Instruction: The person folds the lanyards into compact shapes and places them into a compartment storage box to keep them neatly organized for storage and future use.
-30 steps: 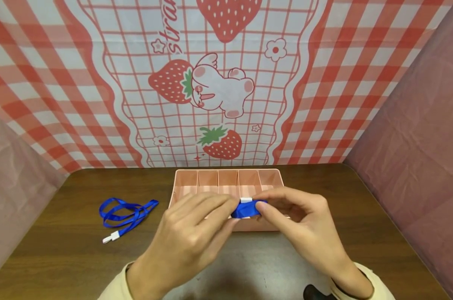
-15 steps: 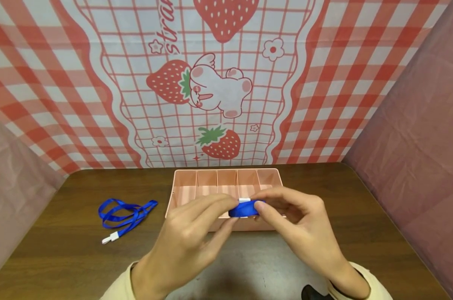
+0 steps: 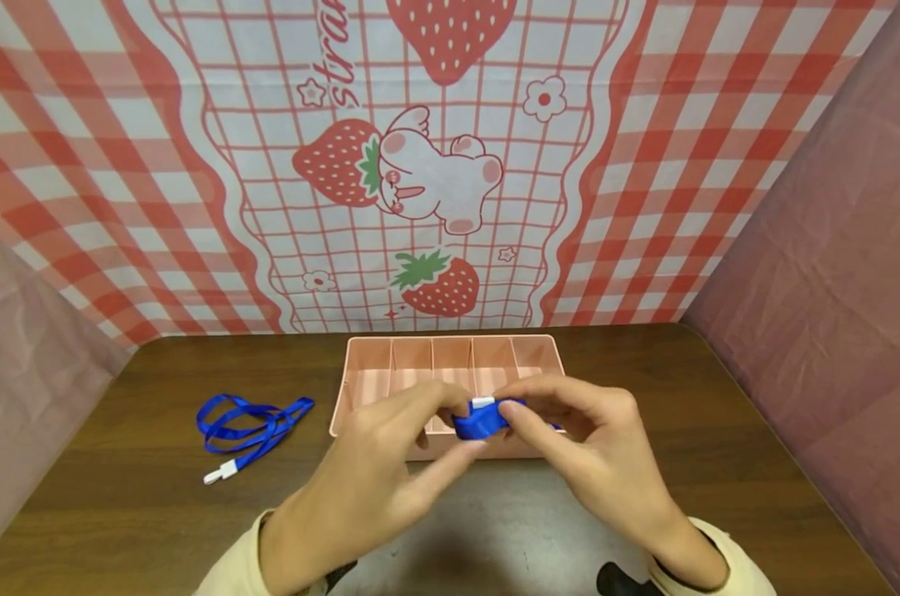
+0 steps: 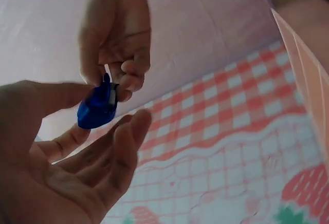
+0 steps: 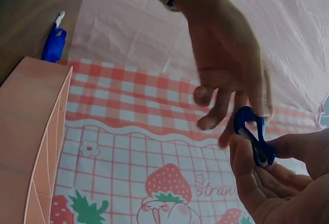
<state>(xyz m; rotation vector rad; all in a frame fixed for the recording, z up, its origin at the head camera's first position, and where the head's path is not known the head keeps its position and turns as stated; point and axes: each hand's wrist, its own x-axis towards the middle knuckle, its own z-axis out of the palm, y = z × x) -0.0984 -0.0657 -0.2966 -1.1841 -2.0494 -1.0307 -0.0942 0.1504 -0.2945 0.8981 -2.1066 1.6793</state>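
Note:
In the head view, a blue lanyard (image 3: 482,424), wound into a small flat roll with a white plastic piece (image 3: 483,402) at its top, is held above the front of a pink divided box. My right hand (image 3: 602,451) pinches the roll's right end between thumb and fingers. My left hand (image 3: 368,476) has its thumb and index finger at the left end, loosely around it. The left wrist view shows the roll (image 4: 96,110) between the left thumb and a finger, its other fingers spread. A second blue lanyard lies on the table at left, its white clip (image 3: 228,469) toward me.
The pink box (image 3: 487,449) has several compartments, partly hidden by my hands. It stands on a dark wooden table (image 3: 122,497) near a strawberry-patterned cloth backdrop (image 3: 450,165). Pinkish cloth (image 3: 830,248) hangs at the sides. A black object (image 3: 617,581) shows near my right wrist.
My left thumb and index finger have spread apart and shifted slightly at the roll, whose left end now tips down. My right hand keeps its pinch, moving slightly left. The second lanyard stays put.

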